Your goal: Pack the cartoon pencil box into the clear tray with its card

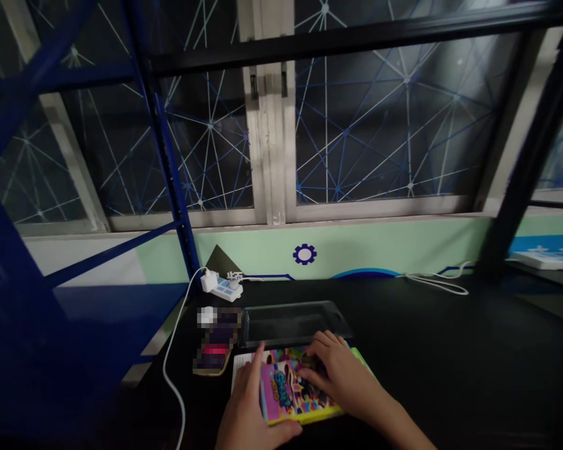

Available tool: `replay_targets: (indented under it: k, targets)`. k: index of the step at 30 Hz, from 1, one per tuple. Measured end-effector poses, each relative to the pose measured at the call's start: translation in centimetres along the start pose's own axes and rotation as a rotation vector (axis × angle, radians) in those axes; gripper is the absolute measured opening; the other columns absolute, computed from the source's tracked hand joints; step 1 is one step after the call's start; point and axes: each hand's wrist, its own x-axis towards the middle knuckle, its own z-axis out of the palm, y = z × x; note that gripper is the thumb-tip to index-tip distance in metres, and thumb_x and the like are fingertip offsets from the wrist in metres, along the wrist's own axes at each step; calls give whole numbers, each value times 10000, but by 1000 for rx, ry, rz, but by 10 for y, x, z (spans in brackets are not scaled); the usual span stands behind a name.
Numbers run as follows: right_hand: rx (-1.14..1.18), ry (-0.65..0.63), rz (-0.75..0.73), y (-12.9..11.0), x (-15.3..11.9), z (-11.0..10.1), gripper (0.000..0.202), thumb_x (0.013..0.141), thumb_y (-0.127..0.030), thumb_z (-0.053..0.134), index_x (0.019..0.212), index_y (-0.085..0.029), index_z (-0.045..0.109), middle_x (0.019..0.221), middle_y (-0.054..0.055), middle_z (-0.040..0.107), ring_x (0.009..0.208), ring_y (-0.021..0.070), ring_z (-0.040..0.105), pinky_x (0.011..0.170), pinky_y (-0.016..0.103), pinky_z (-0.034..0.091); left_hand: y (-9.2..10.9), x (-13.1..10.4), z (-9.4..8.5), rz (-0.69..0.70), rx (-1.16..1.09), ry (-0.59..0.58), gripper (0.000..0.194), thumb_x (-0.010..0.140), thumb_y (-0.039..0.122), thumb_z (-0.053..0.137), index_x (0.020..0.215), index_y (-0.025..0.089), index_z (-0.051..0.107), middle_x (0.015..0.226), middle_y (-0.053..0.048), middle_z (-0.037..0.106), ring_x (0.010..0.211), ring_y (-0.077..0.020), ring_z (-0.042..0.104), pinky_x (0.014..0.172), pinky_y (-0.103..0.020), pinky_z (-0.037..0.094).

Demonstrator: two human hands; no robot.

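Note:
A colourful pink and yellow printed pack, with bubbly lettering on its cover, lies flat on the black table in front of me. My left hand lies along its left side, index finger stretched out and thumb spread by the near edge. On top of the cover is my right hand, its fingers curled and thumb drawn in. A small dark patch shows by those fingertips; I cannot tell whether it is an object or part of the print. Just beyond the pack is a clear-windowed dark tray.
A phone, partly pixelated, lies left of the tray. Behind it sits a white power strip with plugs. One white cable runs down the left side; another cable lies at the back right. Blue metal shelf posts stand left.

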Motion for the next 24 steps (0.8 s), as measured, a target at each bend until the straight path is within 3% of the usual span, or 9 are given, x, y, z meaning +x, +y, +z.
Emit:
replay_targets:
  k: [7, 12, 17, 21, 24]
  targets:
    - [-34, 74, -45, 4, -2, 6, 259, 924, -482, 686, 966, -228, 662, 996, 59, 654, 975, 297, 624, 875, 510, 496, 12, -3, -5, -52, -10, -1, 1343, 498, 143, 872, 1622, 245, 144, 1490, -106, 488, 1378, -283, 476, 1164, -361, 352]
    - [-32, 217, -94, 9, 1, 8, 288, 913, -505, 688, 950, -223, 643, 947, 61, 654, 904, 277, 648, 835, 483, 528, 13, -3, -6, -91, 0, 6, 1377, 495, 151, 873, 1629, 230, 95, 1514, -126, 489, 1379, -301, 494, 1150, -372, 377]
    - [-20, 320, -163, 14, -1, 7, 343, 885, -570, 696, 1004, -249, 673, 973, 70, 702, 954, 283, 684, 989, 547, 502, -2, 2, 2, -63, -9, 28, 1424, 481, 165, 882, 1630, 203, 43, 1508, -164, 499, 1397, -330, 487, 1167, -421, 386]
    - [-11, 455, -213, 26, -33, 13, 253, 871, -531, 723, 1014, -323, 707, 955, 56, 755, 919, 288, 714, 1032, 574, 483, -18, 3, 8, -7, -36, 52, 1436, 464, 177, 903, 1631, 213, 65, 1457, -157, 552, 1341, -322, 552, 1133, -401, 438]
    - [40, 458, -253, 47, -71, 22, 186, 887, -439, 699, 1060, -374, 716, 979, 39, 778, 920, 301, 729, 1019, 565, 499, -24, 3, 8, 44, -33, 63, 1332, 504, 245, 904, 1619, 204, 177, 1448, -148, 567, 1334, -325, 560, 1128, -388, 445]
